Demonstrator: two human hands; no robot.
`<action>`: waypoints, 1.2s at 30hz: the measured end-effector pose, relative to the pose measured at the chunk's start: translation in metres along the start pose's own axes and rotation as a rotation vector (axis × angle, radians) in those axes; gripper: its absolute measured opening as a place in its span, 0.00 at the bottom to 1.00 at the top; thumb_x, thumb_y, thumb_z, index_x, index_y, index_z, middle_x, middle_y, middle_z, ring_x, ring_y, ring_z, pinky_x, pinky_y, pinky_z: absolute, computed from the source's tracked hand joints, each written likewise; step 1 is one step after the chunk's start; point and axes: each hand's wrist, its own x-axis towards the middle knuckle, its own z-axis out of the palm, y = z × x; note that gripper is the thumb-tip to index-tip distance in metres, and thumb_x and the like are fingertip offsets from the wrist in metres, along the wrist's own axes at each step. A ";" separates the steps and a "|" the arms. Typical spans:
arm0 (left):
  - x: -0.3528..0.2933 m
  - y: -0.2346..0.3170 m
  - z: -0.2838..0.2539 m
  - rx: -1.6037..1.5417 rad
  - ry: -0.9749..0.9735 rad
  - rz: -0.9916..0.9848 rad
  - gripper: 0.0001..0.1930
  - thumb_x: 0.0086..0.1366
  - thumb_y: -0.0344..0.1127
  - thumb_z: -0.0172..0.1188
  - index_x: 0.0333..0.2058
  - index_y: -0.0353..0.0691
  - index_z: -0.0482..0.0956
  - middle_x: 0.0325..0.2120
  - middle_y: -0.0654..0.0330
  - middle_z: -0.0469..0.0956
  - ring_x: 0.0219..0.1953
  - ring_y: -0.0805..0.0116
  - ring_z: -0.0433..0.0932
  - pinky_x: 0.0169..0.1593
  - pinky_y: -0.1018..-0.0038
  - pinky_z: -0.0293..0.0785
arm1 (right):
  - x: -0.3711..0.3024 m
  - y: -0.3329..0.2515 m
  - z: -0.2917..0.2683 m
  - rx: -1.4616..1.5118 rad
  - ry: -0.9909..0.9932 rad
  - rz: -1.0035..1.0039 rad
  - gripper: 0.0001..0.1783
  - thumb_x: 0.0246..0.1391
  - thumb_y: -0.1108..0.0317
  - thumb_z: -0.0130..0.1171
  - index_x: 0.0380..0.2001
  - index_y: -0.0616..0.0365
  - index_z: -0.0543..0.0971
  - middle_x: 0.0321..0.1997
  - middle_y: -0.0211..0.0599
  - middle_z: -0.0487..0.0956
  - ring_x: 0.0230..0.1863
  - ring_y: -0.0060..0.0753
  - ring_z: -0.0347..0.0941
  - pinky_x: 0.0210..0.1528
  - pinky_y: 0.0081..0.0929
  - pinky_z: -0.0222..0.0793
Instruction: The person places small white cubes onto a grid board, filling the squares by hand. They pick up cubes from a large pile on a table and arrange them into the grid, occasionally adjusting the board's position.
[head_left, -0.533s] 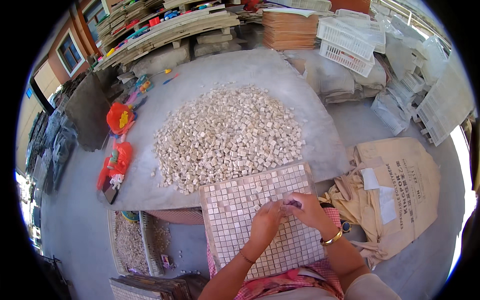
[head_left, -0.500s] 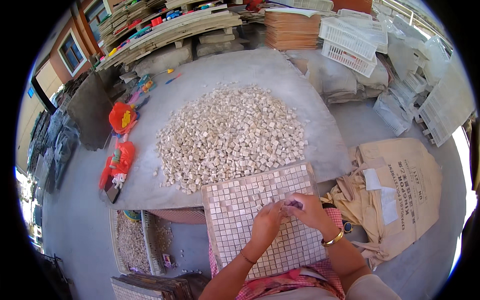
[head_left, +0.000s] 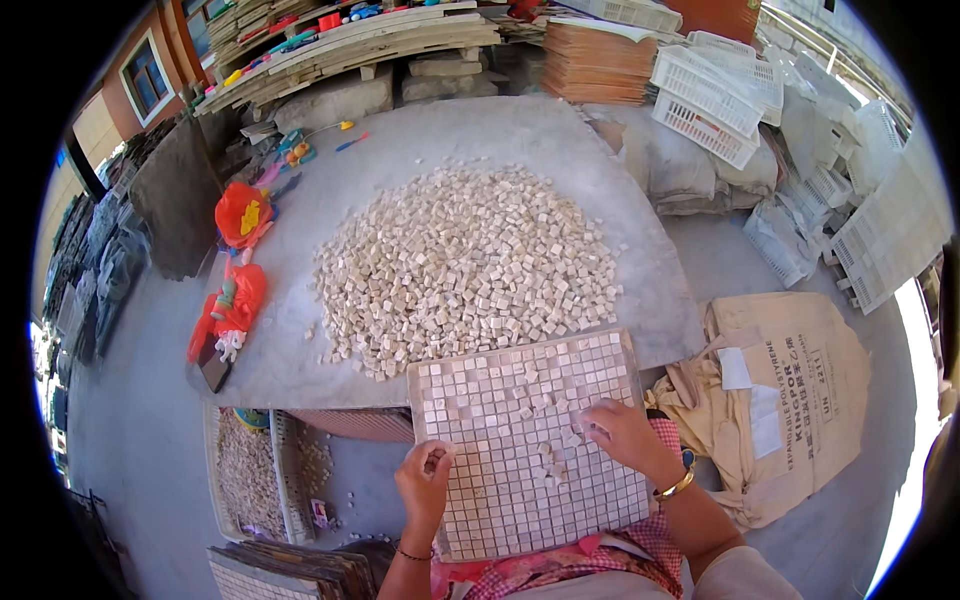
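Note:
A square tray [head_left: 480, 500] rests before me, holding rows of small pale stone tiles in a grid. Several loose tiles [head_left: 550, 465] lie on top of the grid near its middle, and more are scattered toward its upper part. By the tray's left edge is my left hand [head_left: 424, 482], fingers curled together; anything in them is hidden. Over the right side of the grid my right hand [head_left: 625, 438] has its fingertips drawn together close to the tiles, and I cannot make out what they hold. A large heap of loose stone tiles [head_left: 470, 270] spreads beyond the tray.
The heap lies on a grey stone table [head_left: 640, 280]. Red plastic bags [head_left: 240, 300] and a phone [head_left: 214, 372] lie at its left edge. Below left stand a white crate [head_left: 290, 480] of tiles and stacked tile sheets [head_left: 290, 570]. A beige sack [head_left: 790, 400] lies to the right.
My hands were together over the middle of the tray and are now apart. The left has moved to the tray's left edge, the right slightly rightward. Loose tiles show where they were.

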 end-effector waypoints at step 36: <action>0.017 0.004 -0.010 0.391 0.018 0.340 0.15 0.55 0.30 0.58 0.42 0.34 0.75 0.40 0.51 0.76 0.46 0.51 0.73 0.49 0.61 0.70 | 0.102 -0.079 0.068 0.155 0.066 -0.056 0.12 0.47 0.66 0.61 0.35 0.59 0.76 0.34 0.40 0.76 0.34 0.44 0.73 0.36 0.37 0.70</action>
